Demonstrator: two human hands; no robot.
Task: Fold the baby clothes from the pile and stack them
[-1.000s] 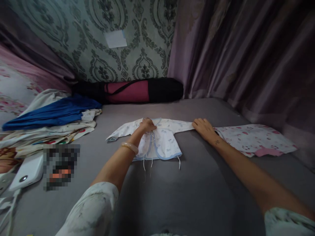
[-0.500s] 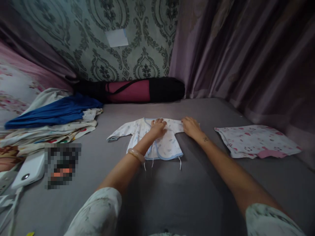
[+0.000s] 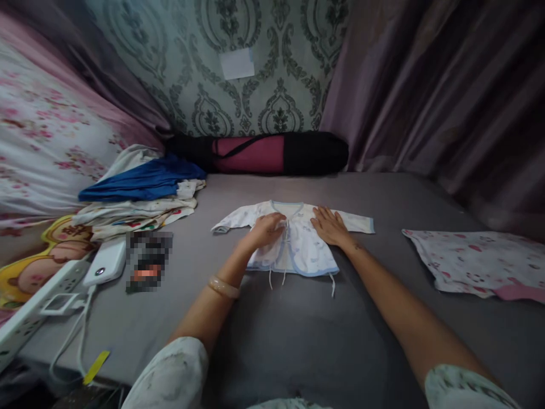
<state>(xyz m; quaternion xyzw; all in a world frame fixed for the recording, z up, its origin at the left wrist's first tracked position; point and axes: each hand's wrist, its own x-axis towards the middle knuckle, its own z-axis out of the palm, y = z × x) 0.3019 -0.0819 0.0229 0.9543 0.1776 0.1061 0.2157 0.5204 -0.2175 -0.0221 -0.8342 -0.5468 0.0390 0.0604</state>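
A small white baby shirt [image 3: 304,253] with pale prints and light blue trim lies front-up on the grey bed sheet, its sleeves spread to both sides. Thin white ties hang from its lower hem. My left hand [image 3: 268,229], below a bangle, is on the left front panel, fingers drawn together at the panel's inner edge near the middle tie. My right hand [image 3: 330,226] lies flat on the upper right of the shirt by the sleeve, fingers stretched out.
A folded white cloth with pink prints [image 3: 477,255] lies at right. Piled clothes [image 3: 140,184], a white power bank [image 3: 105,263], a blurred-out item [image 3: 149,261] and a power strip [image 3: 42,307] are at left. A black and maroon long bag [image 3: 251,154] lies along the wall.
My right hand has moved from the right sleeve's end inward onto the shirt's chest. My left hand has shifted toward the left panel, and the front now lies more open. The view has turned left.
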